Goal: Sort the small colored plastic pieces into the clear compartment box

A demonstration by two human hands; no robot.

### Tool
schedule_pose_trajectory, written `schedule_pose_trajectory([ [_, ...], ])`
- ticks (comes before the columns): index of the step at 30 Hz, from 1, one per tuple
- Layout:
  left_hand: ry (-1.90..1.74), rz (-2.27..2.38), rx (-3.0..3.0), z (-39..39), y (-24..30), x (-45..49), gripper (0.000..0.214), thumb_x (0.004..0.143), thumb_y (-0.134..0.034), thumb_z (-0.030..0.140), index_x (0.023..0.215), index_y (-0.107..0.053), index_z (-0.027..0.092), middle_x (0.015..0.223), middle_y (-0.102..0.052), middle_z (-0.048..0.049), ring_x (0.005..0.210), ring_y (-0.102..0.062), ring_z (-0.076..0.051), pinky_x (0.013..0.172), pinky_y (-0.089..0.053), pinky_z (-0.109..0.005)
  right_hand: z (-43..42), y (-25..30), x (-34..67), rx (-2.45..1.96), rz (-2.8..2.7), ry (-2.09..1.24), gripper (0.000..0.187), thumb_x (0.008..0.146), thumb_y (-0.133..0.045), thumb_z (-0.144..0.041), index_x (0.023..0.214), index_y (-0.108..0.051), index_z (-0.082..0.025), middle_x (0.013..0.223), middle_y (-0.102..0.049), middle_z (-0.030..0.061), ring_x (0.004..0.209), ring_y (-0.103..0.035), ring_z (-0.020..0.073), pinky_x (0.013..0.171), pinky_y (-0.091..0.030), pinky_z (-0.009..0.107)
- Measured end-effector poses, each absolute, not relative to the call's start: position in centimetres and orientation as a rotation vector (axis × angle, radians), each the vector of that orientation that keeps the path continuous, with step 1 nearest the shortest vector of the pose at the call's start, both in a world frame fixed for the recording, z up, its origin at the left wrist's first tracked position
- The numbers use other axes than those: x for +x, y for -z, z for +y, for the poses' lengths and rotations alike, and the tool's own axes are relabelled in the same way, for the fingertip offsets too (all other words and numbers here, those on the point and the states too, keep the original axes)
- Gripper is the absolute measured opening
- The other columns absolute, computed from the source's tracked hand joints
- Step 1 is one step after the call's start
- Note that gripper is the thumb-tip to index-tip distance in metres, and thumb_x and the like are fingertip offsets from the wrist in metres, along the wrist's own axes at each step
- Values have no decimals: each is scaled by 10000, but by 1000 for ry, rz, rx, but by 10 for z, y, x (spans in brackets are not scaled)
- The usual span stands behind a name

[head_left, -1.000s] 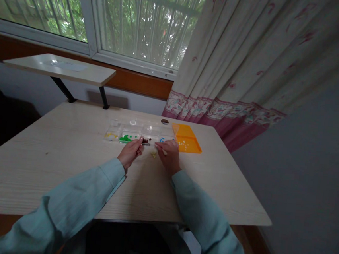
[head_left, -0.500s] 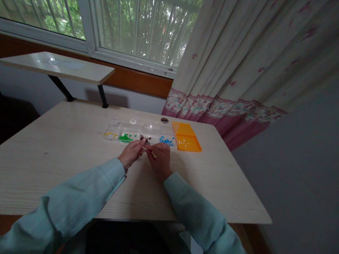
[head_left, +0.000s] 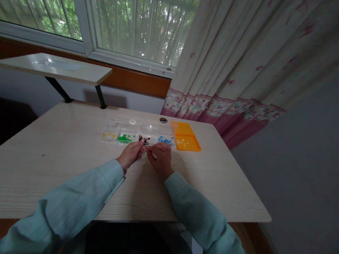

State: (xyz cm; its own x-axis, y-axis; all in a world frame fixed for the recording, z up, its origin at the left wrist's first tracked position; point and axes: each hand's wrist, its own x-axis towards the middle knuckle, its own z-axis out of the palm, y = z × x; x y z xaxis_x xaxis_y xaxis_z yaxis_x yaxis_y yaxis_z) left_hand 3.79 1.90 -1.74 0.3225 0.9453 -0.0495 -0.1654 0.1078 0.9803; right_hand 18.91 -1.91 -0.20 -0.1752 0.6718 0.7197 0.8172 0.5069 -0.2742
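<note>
Close together over the table, just in front of a row of small boxes, are my left hand [head_left: 130, 154] and my right hand [head_left: 160, 159]. Both are closed, thumbs and fingers pinched tip to tip. What they pinch is too small to make out. Right behind the fingertips, an open clear box holds dark brown bead-like pieces [head_left: 144, 139]. To its left are boxes with green pieces [head_left: 125, 138] and yellow pieces [head_left: 109, 135]. Blue pieces [head_left: 166, 140] fill part of the box behind my right hand. An orange box [head_left: 196, 146] at the right end contains several white pieces [head_left: 182, 142].
The pale wooden table [head_left: 81, 142] has a round cable hole [head_left: 163, 120] near its back edge. A raised shelf [head_left: 87, 74] on black legs stands at the back left. A flowered curtain [head_left: 223, 68] hangs behind the right side, beside a window [head_left: 138, 20].
My hands stay pinched together in nearly the same place. A small pale thing showing under my right fingers earlier is harder to see now. The view has shifted slightly.
</note>
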Motion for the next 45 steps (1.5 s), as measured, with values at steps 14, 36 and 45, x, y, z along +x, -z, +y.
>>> schedule_pose_trajectory([
  [14, -969, 937, 1112, 18, 12, 38, 490, 814, -521, 635, 629, -468, 184, 520, -412, 42, 449, -380, -81, 467, -293, -218, 18, 5, 321, -2175, -1541, 226, 268, 878, -531, -357, 889, -763, -224, 959, -691, 79, 995, -490, 262, 810, -306, 367],
  [36, -1088, 977, 1962, 19, 21, 31, 253, 867, -553, 391, 973, -643, 180, 849, -575, -42, 764, -517, -157, 710, -415, -278, 11, -11, 324, -2063, -1661, 267, 314, 895, -476, -332, 886, -758, -194, 953, -700, 107, 932, -514, 260, 783, -333, 371],
  [45, -902, 1037, 2569, 14, 16, 31, 274, 850, -605, 288, 1111, -663, 228, 1041, -561, -92, 1005, -481, -236, 887, -406, -386, 9, -12, 293, -1806, -1765, 211, 278, 907, -509, -339, 893, -747, -196, 887, -707, 67, 908, -546, 219, 827, -331, 338],
])
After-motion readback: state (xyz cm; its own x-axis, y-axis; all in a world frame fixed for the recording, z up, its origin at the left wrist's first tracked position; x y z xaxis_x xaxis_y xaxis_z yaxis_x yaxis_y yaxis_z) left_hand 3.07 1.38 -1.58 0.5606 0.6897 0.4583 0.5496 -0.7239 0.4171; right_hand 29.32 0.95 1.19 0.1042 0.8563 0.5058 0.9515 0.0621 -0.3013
